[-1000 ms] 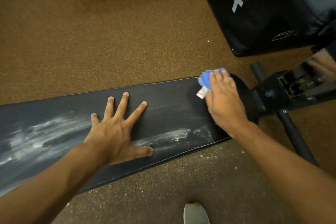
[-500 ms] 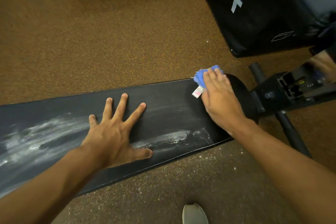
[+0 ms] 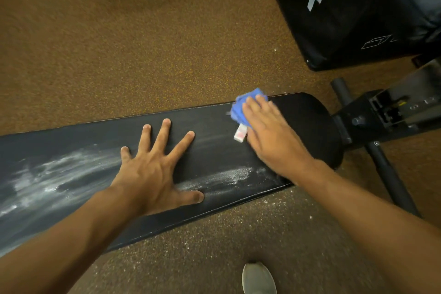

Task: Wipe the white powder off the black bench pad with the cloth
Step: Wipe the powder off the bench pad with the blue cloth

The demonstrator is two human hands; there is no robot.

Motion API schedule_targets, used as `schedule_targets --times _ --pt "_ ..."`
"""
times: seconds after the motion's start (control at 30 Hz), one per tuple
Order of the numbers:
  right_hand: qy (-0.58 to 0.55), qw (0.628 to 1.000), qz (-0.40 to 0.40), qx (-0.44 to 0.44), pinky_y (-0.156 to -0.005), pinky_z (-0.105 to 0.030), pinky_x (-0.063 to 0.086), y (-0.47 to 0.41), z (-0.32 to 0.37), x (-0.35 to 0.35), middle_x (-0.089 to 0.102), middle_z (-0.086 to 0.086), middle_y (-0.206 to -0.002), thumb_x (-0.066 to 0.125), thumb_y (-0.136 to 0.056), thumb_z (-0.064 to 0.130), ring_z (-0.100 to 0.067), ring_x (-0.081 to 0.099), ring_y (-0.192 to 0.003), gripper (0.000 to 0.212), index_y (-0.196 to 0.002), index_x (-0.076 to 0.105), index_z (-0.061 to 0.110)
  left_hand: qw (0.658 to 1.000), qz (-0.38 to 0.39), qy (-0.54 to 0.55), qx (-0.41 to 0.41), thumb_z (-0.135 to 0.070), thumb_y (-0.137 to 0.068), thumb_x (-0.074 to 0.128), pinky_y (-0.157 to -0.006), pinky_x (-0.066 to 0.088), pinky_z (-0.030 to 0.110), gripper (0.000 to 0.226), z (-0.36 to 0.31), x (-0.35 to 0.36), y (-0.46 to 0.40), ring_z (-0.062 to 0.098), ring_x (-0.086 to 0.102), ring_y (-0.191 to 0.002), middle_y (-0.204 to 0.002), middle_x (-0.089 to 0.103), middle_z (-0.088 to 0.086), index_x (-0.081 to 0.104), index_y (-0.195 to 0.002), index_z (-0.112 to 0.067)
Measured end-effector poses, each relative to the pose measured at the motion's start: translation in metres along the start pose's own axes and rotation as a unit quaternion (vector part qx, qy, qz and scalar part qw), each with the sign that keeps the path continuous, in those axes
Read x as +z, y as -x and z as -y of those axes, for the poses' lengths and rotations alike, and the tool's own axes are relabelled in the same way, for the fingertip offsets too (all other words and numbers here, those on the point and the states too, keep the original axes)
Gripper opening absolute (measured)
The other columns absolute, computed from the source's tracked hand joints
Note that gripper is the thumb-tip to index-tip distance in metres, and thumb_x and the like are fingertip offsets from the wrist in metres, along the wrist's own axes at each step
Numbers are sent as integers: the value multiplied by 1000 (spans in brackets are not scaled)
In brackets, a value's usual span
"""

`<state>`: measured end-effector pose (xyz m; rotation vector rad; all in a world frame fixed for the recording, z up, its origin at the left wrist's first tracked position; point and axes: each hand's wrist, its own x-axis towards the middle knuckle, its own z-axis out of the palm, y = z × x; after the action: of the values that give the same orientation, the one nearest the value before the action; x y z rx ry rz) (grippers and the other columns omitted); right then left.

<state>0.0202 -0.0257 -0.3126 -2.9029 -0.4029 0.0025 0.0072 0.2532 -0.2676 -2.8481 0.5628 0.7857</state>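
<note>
The long black bench pad [image 3: 214, 124] runs from lower left to the right. White powder [image 3: 55, 179] smears its left part, and a thinner streak [image 3: 226, 176] lies near the front edge by my left thumb. My left hand [image 3: 155, 164] rests flat on the pad with fingers spread, holding nothing. My right hand [image 3: 269, 136] presses a blue cloth [image 3: 243, 105] with a white tag onto the pad near its far edge; most of the cloth is hidden under the palm.
A large black padded box [image 3: 358, 12] with white numerals stands at the back right. The bench's black metal frame and leg [image 3: 381, 167] stick out at the right. Brown speckled floor [image 3: 143, 43] surrounds the bench, dusted with powder in front. My grey shoe [image 3: 259, 278] is at the bottom.
My right hand has slid the cloth leftward along the far part of the pad, away from its rounded end. My left hand has stayed planted.
</note>
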Motion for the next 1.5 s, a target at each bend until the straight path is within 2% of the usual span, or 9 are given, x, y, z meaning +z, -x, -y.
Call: schedule_targets --times 0.1,0.3,0.53,0.73,0.83,0.97,1.17,1.4,1.5 --pt "41 997 24 -65 -120 -46 19 39 -15 -10 36 -14 -157 35 -98 27 -31 25 -149 57 -149 38 1 1000 4 6 0 -106 -51 32 -115 22 69 127 0 -2 0 40 -20 -152 -162 -37 2 -33 -145 -51" --pt "22 990 -33 135 -117 -52 24 -19 -32 -6 42 -26 -150 43 -95 16 -43 29 -145 53 -143 43 -6 1000 -8 10 3 -106 -50 31 -114 24 69 127 -2 2 0 40 -18 -152 -163 -33 2 -31 -146 -51" --pt "39 996 28 -74 -118 -46 22 24 0 -7 41 -17 -154 35 -95 25 -35 32 -146 57 -146 43 -1 1000 1 16 4 -104 -52 35 -115 21 70 127 0 -1 0 40 -21 -152 -162 -37 2 -32 -146 -50" --pt "24 994 -20 104 -115 -53 29 -29 -27 -6 46 -25 -145 41 -95 15 -42 33 -142 48 -138 46 -5 1000 2 14 3 -104 -53 35 -114 20 72 127 -1 2 -1 41 -22 -151 -161 -37 2 -33 -146 -49" --pt "6 999 -22 33 -113 -53 30 -47 19 4 52 -27 -139 44 -90 13 -45 40 -136 49 -135 49 -7 1000 -3 17 4 -104 -52 35 -115 20 71 127 -1 2 -1 40 -22 -151 -162 -37 2 -33 -145 -51" --pt "27 993 35 -105 -118 -46 23 16 28 1 41 -16 -154 37 -96 24 -34 31 -147 56 -147 42 0 1000 10 22 -2 -104 -53 37 -116 19 70 127 -1 -2 0 39 -24 -151 -160 -40 1 -34 -144 -51" --pt "14 997 -10 71 -116 -53 27 -33 -7 -3 45 -23 -149 49 -97 13 -42 29 -145 48 -142 44 -4 1000 14 18 1 -104 -53 35 -115 19 71 127 -2 0 0 39 -25 -151 -160 -40 1 -35 -144 -50" --pt "44 994 29 -99 -118 -47 24 7 18 0 42 -15 -154 35 -95 25 -33 32 -146 57 -146 44 1 1000 18 23 0 -103 -55 38 -116 18 71 127 -1 -4 0 39 -26 -150 -159 -42 1 -35 -145 -50" --pt "48 999 5 -9 -117 -50 26 4 -24 -7 44 -19 -152 35 -97 25 -37 33 -145 55 -145 44 1 1000 12 24 2 -103 -55 37 -115 17 73 127 -1 -1 0 41 -26 -150 -160 -40 3 -34 -145 -49"
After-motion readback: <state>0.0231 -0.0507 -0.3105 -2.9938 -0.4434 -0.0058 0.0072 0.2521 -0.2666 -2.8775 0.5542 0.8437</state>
